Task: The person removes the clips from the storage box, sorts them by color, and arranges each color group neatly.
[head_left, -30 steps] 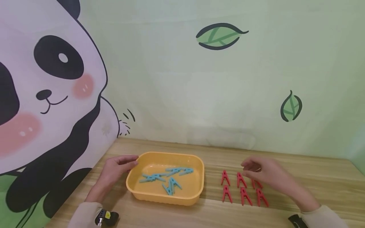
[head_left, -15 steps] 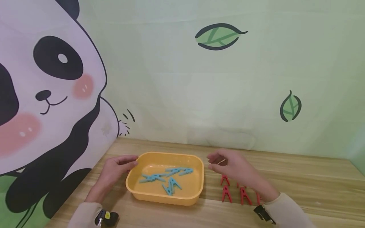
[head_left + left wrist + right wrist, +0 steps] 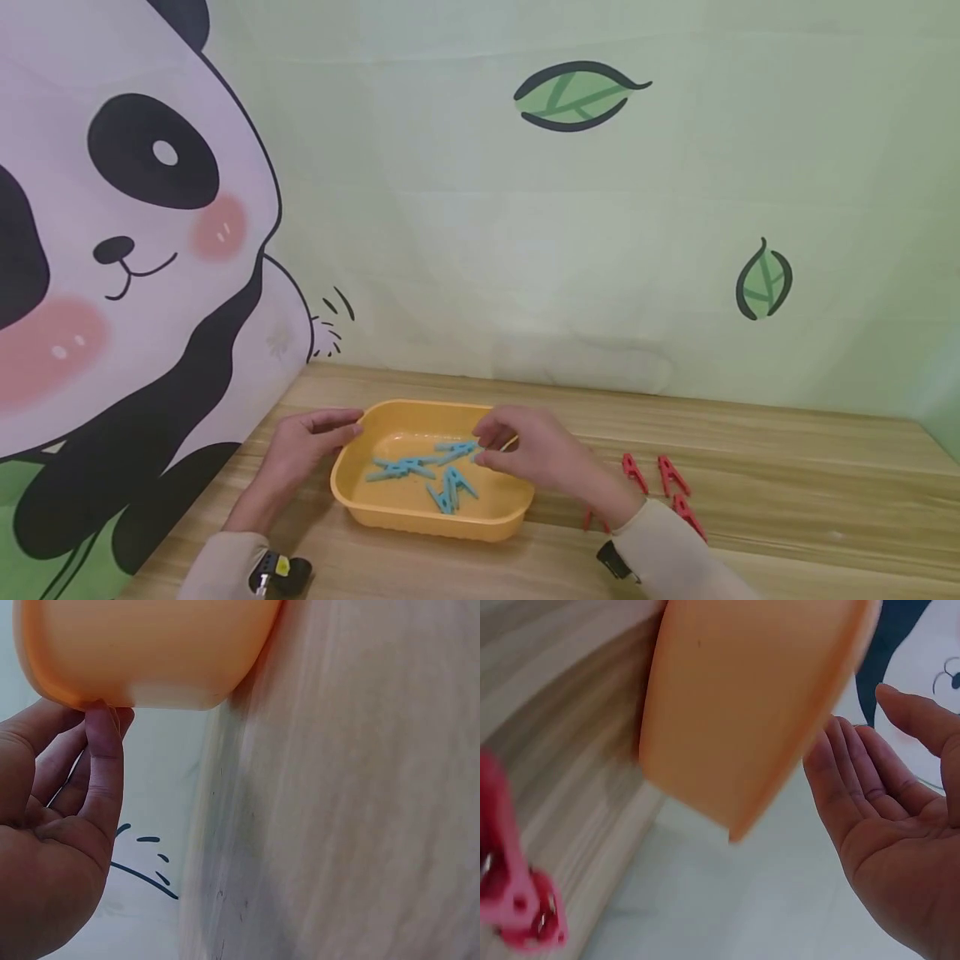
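A yellow plastic tray (image 3: 431, 527) stands on the wooden table with several light-blue clothespins (image 3: 405, 468) lying in it. My left hand (image 3: 296, 450) is at the tray's left end, its fingertips and thumb touching the rim; the left wrist view shows the fingers fairly straight there. Above the tray's right side hovers my right hand (image 3: 536, 450), fingers gently bent and thumb apart, holding nothing. It hides the right rim and part of the blue clothespins. To the right of the tray lie red clothespins (image 3: 673, 476), some covered by the right forearm.
Behind the table (image 3: 810, 467) rises a pale green wall (image 3: 450, 208) printed with leaves and a large panda (image 3: 150, 250). One red clothespin (image 3: 517, 892) shows close up in the right wrist view.
My right hand has moved left, from over the red clothespins, past the tray's right edge, to above the blue clothespins. The left hand and the tray have stayed put.
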`<state>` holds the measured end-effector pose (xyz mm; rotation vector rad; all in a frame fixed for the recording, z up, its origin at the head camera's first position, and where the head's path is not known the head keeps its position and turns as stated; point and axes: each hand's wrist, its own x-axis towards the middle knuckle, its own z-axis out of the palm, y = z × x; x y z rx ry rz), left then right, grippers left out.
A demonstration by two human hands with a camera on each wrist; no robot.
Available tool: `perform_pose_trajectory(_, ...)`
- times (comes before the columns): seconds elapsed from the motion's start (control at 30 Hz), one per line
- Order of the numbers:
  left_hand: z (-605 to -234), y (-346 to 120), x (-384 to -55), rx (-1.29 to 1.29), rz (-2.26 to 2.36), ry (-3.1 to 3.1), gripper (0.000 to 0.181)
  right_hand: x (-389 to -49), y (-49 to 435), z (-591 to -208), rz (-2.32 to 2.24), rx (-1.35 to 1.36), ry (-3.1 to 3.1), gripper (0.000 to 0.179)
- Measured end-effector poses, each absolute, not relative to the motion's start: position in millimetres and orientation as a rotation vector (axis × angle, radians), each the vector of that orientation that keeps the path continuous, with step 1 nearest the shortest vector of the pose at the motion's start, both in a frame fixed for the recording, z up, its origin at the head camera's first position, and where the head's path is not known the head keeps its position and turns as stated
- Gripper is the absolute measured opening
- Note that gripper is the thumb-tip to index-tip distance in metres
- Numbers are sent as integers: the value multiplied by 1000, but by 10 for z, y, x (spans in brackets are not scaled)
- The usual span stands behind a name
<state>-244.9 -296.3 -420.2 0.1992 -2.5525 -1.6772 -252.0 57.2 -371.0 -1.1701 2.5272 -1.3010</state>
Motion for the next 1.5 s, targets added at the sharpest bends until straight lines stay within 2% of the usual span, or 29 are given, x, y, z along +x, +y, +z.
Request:
perform_pose_trajectory(0.53, -4202, -2977, -2457, 194, -1691, -2545, 42, -2604, 135, -3914, -1116, -1158, 2565, 22)
perform_pose_trajectory(0.77, -4202, -2978, -2454, 183, -1687, -2538, 42, -2578, 17, -3975, -953, -1071, 2647, 23)
perform_pose_trajectory(1.5, -4205, -2983, -2454, 197, -1667, -2563, 42, -2614, 21, -4037, -861, -1030, 2641, 25)
